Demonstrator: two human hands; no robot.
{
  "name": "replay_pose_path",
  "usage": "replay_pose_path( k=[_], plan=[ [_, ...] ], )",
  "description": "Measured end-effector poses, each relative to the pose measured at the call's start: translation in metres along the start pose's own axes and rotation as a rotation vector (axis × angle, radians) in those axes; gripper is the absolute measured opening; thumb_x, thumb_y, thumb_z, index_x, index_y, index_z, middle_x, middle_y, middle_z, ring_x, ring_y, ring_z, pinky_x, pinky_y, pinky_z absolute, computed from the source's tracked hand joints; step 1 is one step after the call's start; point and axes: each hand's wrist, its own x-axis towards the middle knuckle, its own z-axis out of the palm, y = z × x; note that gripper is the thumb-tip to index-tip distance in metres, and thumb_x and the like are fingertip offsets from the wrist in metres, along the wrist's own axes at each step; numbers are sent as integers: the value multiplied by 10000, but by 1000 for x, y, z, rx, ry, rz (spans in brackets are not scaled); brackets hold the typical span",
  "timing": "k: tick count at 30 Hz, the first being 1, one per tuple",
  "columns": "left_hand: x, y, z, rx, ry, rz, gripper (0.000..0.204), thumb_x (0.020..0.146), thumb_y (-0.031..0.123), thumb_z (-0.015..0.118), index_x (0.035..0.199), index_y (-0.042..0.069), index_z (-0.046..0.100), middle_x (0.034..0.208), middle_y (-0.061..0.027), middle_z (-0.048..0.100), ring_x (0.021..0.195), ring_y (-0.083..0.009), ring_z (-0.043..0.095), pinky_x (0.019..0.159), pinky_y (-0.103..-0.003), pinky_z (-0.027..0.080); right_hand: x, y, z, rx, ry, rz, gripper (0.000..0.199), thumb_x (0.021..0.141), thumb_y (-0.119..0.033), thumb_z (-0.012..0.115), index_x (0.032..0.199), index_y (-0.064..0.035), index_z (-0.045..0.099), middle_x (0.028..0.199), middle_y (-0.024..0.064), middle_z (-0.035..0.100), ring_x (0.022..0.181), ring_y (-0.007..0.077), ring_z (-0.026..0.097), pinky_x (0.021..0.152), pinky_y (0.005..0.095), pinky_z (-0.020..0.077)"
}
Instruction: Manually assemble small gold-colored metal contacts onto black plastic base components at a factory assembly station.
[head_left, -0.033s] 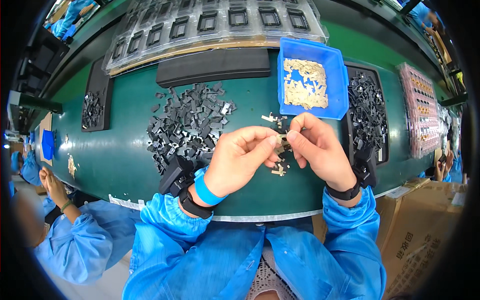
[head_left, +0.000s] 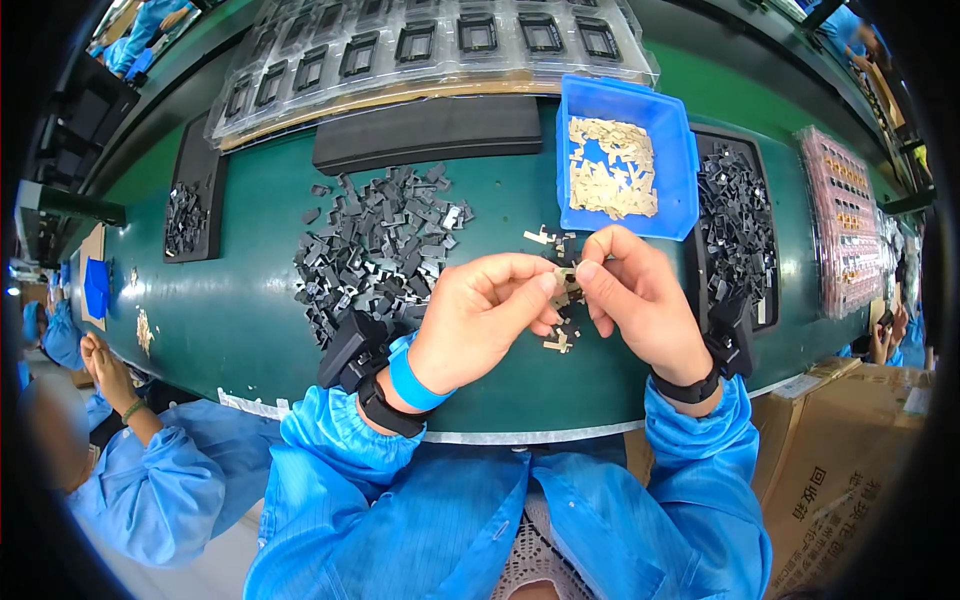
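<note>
My left hand [head_left: 480, 320] and my right hand [head_left: 640, 300] meet fingertip to fingertip above a dark green belt [head_left: 250, 300]. Between thumbs and forefingers both pinch a small tan metal clip [head_left: 564, 274] with a dark piece; the fingers hide how the two fit together. A few loose metal clips [head_left: 556, 338] lie on the belt just under my hands. A pile of dark grey plastic parts [head_left: 375, 245] lies left of my hands. Behind my right hand stands a blue bin [head_left: 680, 150] holding tan metal clips [head_left: 612, 180].
A black tray [head_left: 735, 225] of dark parts and a pink tray [head_left: 845, 215] lie to the right. Farther back are a black foam block [head_left: 430, 130] and clear blister trays [head_left: 430, 45]. A co-worker's blue sleeve [head_left: 140, 480] is at lower left, a cardboard box [head_left: 850, 480] at lower right.
</note>
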Motion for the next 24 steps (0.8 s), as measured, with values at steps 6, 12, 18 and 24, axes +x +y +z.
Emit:
replay_pose_path(
  k=[6, 12, 18, 24],
  plan=[
    [0, -4, 1, 48, 13, 68, 139, 865, 38, 551, 978, -27, 599, 871, -97, 636, 688, -120, 604, 623, -247, 518, -1, 2, 1, 120, 21, -15, 118, 886, -120, 530, 807, -61, 466, 676, -37, 464, 501, 16, 425, 429, 171, 351],
    [0, -6, 4, 87, 19, 131, 150, 862, 59, 562, 971, -38, 598, 838, -59, 593, 693, -107, 611, 612, -220, 518, -2, 10, 0, -200, 90, -186, 106, 850, -84, 555, 795, -32, 480, 710, 17, 457, 552, 65, 448, 481, 224, 363],
    [1, -4, 3, 126, 15, 140, 132, 856, 52, 568, 939, -43, 605, 828, -56, 581, 685, -106, 612, 587, -210, 513, -4, 6, -2, -192, 65, -114, 107, 829, -81, 568, 788, -28, 484, 722, 37, 449, 551, 84, 448, 487, 238, 363],
    [0, -3, 5, 243, 84, 141, 106, 851, 46, 567, 887, -40, 618, 773, -49, 590, 638, -92, 603, 549, -207, 502, -2, 9, 4, -321, 185, -351, 77, 793, -50, 596, 807, -15, 530, 721, 42, 473, 564, 105, 497, 474, 240, 391]
  ],
)
